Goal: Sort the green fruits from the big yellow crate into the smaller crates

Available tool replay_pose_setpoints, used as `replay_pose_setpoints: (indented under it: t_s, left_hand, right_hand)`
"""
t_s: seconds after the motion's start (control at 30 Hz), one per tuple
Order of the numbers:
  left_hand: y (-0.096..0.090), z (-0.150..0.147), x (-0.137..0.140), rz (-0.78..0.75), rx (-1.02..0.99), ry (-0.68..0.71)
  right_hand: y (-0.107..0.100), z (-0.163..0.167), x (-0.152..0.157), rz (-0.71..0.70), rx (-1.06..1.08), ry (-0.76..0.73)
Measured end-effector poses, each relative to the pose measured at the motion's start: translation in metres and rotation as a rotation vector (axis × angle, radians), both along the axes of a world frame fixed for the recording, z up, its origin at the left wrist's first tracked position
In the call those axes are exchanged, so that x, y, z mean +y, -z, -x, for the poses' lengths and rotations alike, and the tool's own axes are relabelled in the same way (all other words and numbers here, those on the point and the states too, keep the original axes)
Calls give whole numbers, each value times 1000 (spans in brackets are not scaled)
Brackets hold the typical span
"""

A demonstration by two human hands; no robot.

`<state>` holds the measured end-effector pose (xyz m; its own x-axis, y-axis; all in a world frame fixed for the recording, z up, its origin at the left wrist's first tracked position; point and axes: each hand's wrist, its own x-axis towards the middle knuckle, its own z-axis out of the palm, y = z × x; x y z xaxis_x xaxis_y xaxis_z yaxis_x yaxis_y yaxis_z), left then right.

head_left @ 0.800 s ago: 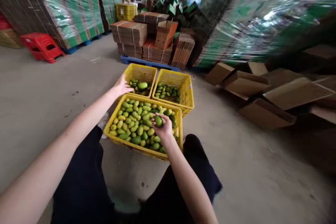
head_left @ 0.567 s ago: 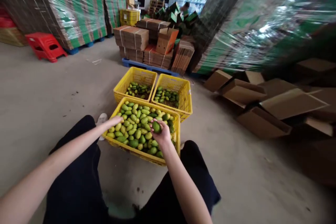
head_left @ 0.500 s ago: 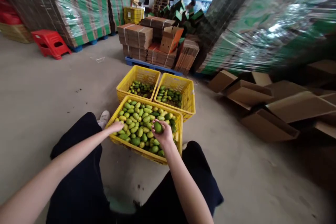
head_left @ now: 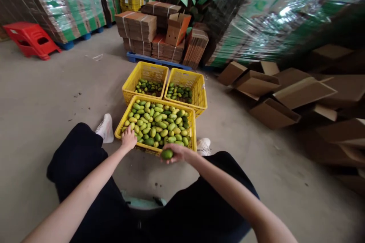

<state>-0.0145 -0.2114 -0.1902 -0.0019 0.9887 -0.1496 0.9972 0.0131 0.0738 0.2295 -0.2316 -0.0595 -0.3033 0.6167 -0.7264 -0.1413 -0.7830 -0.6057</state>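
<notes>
My right hand (head_left: 175,152) is closed around a dark green mango (head_left: 167,154), held just in front of the near rim of a yellow crate (head_left: 195,133). This crate is filled with green and yellowish mangoes (head_left: 158,123). At its front left corner, my left hand (head_left: 129,138) reaches over the rim with fingers apart, against the fruit there. Its fingertips are partly hidden. Behind stand two more yellow crates, the left one (head_left: 125,90) and the right one (head_left: 203,97), each with a low layer of mangoes inside.
Flattened cartons (head_left: 137,26) are stacked on a blue pallet (head_left: 156,60) beyond the crates. Open cardboard boxes (head_left: 275,114) lie heaped on the right. A red stool (head_left: 31,40) stands at the left, near wrapped pallet loads (head_left: 65,3). My shoes (head_left: 106,127) flank the front crate.
My right hand has drawn the dark green mango from above the crate back toward me, past the near rim. My left hand has shifted to the crate's front left corner. The view has tilted down.
</notes>
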Motion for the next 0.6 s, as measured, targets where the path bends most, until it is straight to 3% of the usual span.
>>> replay_pose_setpoints:
  t_s: [0.13,0.23,0.3,0.47,0.6]
  left_hand:
    - [-1,1,0,-4,8,23]
    - [-3,0,-1,6,13,24]
    - [-4,-2,-1,13,8,14]
    - [-6,2,-2,79,-36,21]
    - [-11,21,13,150,-106,67]
  right_hand:
    - [-65,-57,85,-144,-86,277]
    - [-92,-96,118,-406,-91,488]
    - [-84,-110,108,-413,-159,386]
    - [-20,-105,31,-245,-366,-207]
    - [9,-85,3,-294,-595,-482]
